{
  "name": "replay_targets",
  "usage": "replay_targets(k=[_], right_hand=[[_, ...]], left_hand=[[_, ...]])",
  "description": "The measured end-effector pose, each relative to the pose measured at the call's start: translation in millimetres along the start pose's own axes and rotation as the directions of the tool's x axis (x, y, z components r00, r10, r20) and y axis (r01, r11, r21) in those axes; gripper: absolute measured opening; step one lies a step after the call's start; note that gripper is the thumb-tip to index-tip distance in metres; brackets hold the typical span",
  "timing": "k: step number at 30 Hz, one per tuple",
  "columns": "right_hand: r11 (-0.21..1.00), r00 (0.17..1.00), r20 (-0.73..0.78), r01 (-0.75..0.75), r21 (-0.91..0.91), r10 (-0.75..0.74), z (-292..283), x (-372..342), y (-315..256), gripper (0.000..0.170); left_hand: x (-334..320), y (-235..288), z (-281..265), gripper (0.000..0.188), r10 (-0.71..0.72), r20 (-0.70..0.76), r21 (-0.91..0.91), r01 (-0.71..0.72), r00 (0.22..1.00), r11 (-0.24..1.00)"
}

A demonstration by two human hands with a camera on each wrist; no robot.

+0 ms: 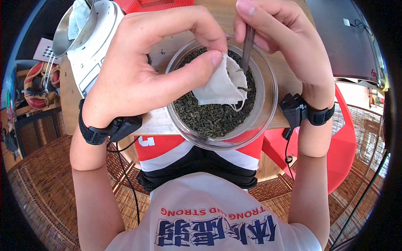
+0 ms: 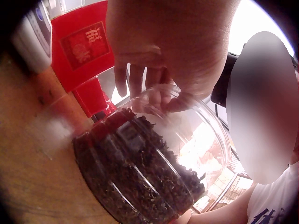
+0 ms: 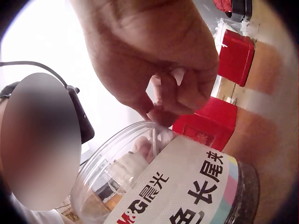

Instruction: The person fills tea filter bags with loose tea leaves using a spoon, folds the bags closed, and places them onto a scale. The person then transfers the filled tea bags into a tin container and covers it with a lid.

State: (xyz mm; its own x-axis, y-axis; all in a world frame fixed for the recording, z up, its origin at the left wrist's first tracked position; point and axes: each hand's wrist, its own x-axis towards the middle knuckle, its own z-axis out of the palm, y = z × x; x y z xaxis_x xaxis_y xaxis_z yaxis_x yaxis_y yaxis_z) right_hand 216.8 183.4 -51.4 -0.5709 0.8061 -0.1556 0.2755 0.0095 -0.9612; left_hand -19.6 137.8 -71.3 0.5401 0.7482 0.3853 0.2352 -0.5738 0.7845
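Observation:
A clear round plastic tub (image 1: 268, 113), partly full of dark dried tea leaves (image 1: 209, 121), stands at the table's near edge. Over it my left hand (image 1: 146, 62) pinches the rim of a small white drawstring tea bag (image 1: 215, 90) between thumb and forefinger. The bag's mouth faces right, with a few leaf bits at its lip and a string loop hanging. My right hand (image 1: 289, 42) grips a slim dark metal handle (image 1: 248, 48) like a spoon's; its lower end reaches the bag's mouth and is hidden. In the right wrist view, the tub's printed label (image 3: 187, 186) shows.
At the left stands a white scale (image 1: 94, 54) with a metal bowl (image 1: 63, 39) on it, a white bag (image 1: 78, 19) inside. Red boxes (image 2: 81, 46) sit beyond the tub. A red chair (image 1: 341, 146) is at the right. Cables hang from both wrist cameras.

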Motion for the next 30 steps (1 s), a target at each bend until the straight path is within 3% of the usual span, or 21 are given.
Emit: replay_targets(k=[7,10,12,18,22,24,27,30], right_hand=[[0.997,0.999,0.051,0.004,0.077,-0.008,4.8,-1.3,-12.5,0.043],[0.997,0.997,-0.034,-0.063,0.043,0.064,9.2,-0.6,-13.8,0.044],[0.986,0.999,0.046,-0.003,0.167,-0.004,3.1,2.9,2.5,0.045],[0.963,0.996,0.071,-0.073,0.258,0.056,0.7,5.3,5.9,0.044],[0.951,0.986,-0.008,-0.157,0.266,0.165,6.0,2.2,-5.4,0.043],[0.91,0.986,-0.02,-0.146,0.387,0.166,3.1,2.9,1.2,0.042],[0.886,0.975,-0.079,-0.154,0.438,0.209,1.2,6.8,5.7,0.041],[0.842,0.974,-0.009,-0.189,0.506,0.225,-9.8,6.8,-0.2,0.038]], left_hand=[[-0.7,-4.2,-0.2,0.01,0.035,0.005,0.009,-0.035,0.999,0.999],[-0.4,-3.5,0.5,0.01,0.04,0.003,0.019,-0.04,0.999,0.999],[-0.9,-1.4,-0.1,0.01,-0.003,0.007,0.02,0.003,1.0,1.0],[-0.6,-1.8,-0.5,0.01,0.017,0.011,0.05,-0.018,1.0,0.999],[0.3,-2.7,-1.2,0.01,0.018,0.011,0.036,-0.018,1.0,0.999],[1.0,-4.6,-1.8,0.009,0.076,0.017,0.076,-0.077,0.997,0.994],[1.8,-1.7,-1.4,0.008,0.042,0.022,0.055,-0.043,0.999,0.998],[1.8,-3.2,-1.4,0.008,0.045,0.018,0.032,-0.046,0.999,0.998]])
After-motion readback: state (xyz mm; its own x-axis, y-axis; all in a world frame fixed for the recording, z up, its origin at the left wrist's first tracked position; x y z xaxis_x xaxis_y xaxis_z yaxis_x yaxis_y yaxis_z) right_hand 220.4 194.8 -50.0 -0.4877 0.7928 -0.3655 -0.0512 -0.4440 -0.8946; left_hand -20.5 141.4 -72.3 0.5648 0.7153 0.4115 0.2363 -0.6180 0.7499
